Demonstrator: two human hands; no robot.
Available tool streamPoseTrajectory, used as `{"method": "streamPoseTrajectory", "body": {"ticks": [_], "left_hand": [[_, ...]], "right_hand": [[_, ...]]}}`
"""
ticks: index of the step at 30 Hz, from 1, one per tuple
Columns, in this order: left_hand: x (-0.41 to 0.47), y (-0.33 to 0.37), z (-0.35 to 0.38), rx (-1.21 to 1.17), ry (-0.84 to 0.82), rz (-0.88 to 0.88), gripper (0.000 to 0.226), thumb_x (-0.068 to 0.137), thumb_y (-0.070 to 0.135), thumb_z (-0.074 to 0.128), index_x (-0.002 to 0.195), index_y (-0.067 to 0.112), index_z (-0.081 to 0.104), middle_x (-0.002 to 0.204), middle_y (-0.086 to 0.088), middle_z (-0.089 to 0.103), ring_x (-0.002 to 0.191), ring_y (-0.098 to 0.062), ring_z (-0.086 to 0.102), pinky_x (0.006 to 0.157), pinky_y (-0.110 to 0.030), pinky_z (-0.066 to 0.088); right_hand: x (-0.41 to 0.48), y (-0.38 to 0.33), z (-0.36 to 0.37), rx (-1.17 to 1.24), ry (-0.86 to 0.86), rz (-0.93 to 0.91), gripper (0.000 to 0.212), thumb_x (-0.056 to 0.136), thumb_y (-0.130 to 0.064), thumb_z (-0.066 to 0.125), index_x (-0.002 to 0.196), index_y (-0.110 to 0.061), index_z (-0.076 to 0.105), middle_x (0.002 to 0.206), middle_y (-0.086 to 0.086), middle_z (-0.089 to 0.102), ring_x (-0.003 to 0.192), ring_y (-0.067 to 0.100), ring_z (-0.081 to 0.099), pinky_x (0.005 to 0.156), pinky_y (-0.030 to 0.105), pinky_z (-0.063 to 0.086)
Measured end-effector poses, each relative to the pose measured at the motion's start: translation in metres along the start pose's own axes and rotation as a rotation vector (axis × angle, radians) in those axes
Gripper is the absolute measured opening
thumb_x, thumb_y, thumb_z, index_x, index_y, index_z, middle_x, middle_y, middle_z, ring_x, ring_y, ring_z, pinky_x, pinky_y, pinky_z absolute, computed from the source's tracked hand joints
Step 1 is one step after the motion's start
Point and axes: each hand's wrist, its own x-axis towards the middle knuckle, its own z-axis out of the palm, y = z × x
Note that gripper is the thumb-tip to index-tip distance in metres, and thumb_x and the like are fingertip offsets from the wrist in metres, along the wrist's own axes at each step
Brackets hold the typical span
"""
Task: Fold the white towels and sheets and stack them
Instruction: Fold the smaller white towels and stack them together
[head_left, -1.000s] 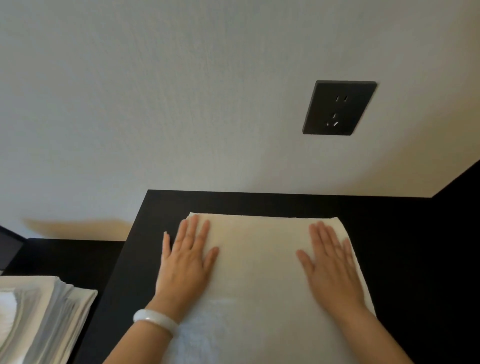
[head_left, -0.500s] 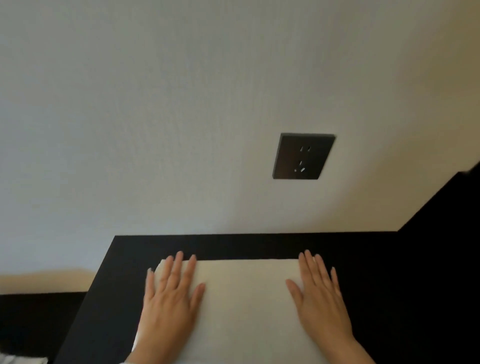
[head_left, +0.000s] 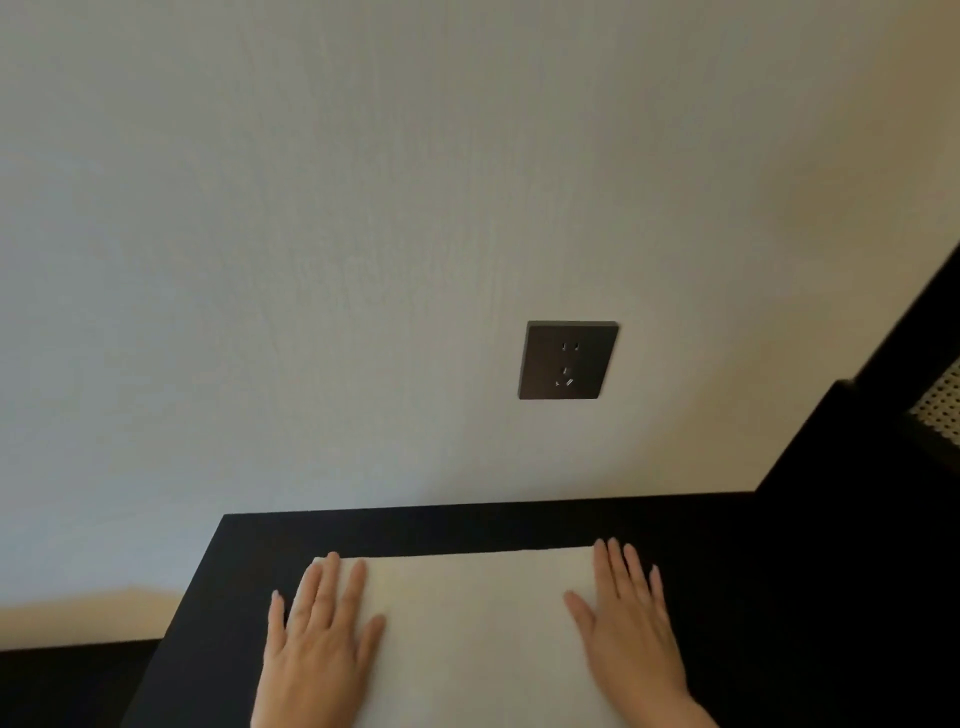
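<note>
A: Two hands on it, both flat?

B: Yes. The left hand (head_left: 319, 639) lies on the left side of the white towel (head_left: 478, 623), fingers straight and spread, the little finger at or just past the towel's left edge. The right hand (head_left: 631, 629) lies the same way by the right edge. Neither grips anything. Both palms rest on the cloth.

A: Where is the towel?

B: Spread on the black tabletop (head_left: 467, 530), with a strip of bare surface between its far edge and the wall. A dark wall socket (head_left: 568, 360) sits above. The towel's near part runs out of view.

A: How will it handle?

B: My guess is light, soft and limp. It looks folded already, so it would sag if lifted from one point, and the layers could slide apart.

A: So where should it be held?

B: I'd pinch the two corners of one side through all the layers, thumb below and fingers above. Then I'd carry that side across while the rest lies on the tabletop. The surface looks smooth, so the towel may skid when pulled.
</note>
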Motion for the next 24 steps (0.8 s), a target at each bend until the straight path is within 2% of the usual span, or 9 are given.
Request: {"method": "streamPoseTrajectory", "body": {"ticks": [2,4,6,8,12,16,19,22,24], "left_hand": [[-0.004,0.013,0.004,0.014,0.005,0.048,0.072,0.101,0.056,0.000,0.144,0.017,0.043,0.159,-0.003,0.031,0.151,-0.011,0.008,0.114,-0.043,0.011],[-0.014,0.023,0.011,0.014,-0.010,0.165,0.061,0.101,0.056,0.001,0.150,0.029,0.025,0.164,0.011,0.001,0.151,-0.008,-0.005,0.113,-0.041,0.009],[-0.023,0.019,0.014,-0.007,-0.126,0.169,0.061,0.100,0.056,0.001,0.143,0.029,0.035,0.160,0.012,0.019,0.150,-0.004,-0.003,0.115,-0.038,0.005],[-0.026,0.004,0.011,0.078,-0.165,0.064,0.079,0.096,0.060,-0.009,0.147,0.025,0.039,0.154,-0.001,0.040,0.148,-0.012,0.019,0.119,-0.034,-0.006],[-0.021,-0.016,0.003,0.190,-0.078,-0.109,0.111,0.060,0.064,-0.049,0.153,0.020,-0.008,0.161,-0.002,-0.010,0.152,-0.025,-0.001,0.119,-0.043,-0.010],[-0.046,0.018,0.001,0.118,-0.231,0.045,0.075,0.100,0.054,0.000,0.139,0.017,0.053,0.147,-0.008,0.041,0.145,-0.021,0.021,0.113,-0.041,0.006],[-0.056,-0.001,-0.004,0.118,-0.240,0.029,0.077,0.098,0.057,-0.003,0.144,0.021,0.047,0.152,-0.002,0.038,0.145,-0.020,0.028,0.114,-0.037,0.004],[-0.056,-0.031,-0.004,0.182,-0.103,-0.092,0.099,0.073,0.065,-0.038,0.156,0.024,-0.002,0.164,-0.002,-0.001,0.152,-0.022,0.003,0.121,-0.037,-0.008],[-0.056,-0.024,-0.008,0.183,-0.089,-0.111,0.101,0.079,0.062,-0.034,0.157,0.014,0.008,0.163,-0.008,0.005,0.151,-0.029,0.011,0.121,-0.043,0.001]], "right_hand": [[-0.005,-0.017,0.004,0.005,0.011,-0.107,0.072,0.100,-0.059,0.011,0.149,-0.021,-0.025,0.159,-0.003,-0.027,0.146,0.017,-0.028,0.119,0.038,-0.022],[-0.019,-0.032,0.015,-0.001,0.007,-0.287,0.071,0.101,-0.057,0.018,0.151,-0.021,-0.019,0.161,-0.005,-0.022,0.147,0.017,-0.025,0.113,0.032,-0.026],[-0.025,-0.026,0.021,-0.041,0.100,-0.324,0.067,0.101,-0.055,0.019,0.157,-0.023,0.000,0.164,-0.006,-0.005,0.151,0.013,-0.007,0.117,0.030,-0.016],[-0.024,-0.010,0.014,0.022,0.085,-0.167,0.066,0.101,-0.057,0.010,0.154,-0.023,-0.011,0.162,-0.008,-0.015,0.149,0.009,-0.016,0.121,0.034,-0.015],[-0.020,-0.002,0.008,-0.020,0.029,0.041,0.070,0.099,-0.060,0.005,0.148,-0.018,-0.021,0.162,0.000,-0.019,0.148,0.016,-0.021,0.122,0.041,-0.012],[-0.050,-0.033,0.032,0.047,-0.042,-0.238,0.070,0.098,-0.061,0.006,0.145,-0.023,-0.030,0.154,-0.011,-0.034,0.140,0.009,-0.038,0.111,0.031,-0.030],[-0.056,-0.015,0.034,0.004,0.001,-0.187,0.068,0.099,-0.059,0.004,0.147,-0.023,-0.028,0.157,-0.011,-0.030,0.142,0.006,-0.033,0.116,0.030,-0.024],[-0.053,0.005,0.018,-0.021,0.035,-0.041,0.069,0.096,-0.060,0.001,0.149,-0.020,-0.021,0.162,-0.003,-0.019,0.145,0.010,-0.024,0.123,0.037,-0.010],[-0.056,-0.002,0.014,-0.027,0.017,-0.027,0.075,0.089,-0.062,-0.014,0.148,-0.015,-0.020,0.162,0.001,-0.019,0.145,0.013,-0.025,0.123,0.039,-0.011]]}}
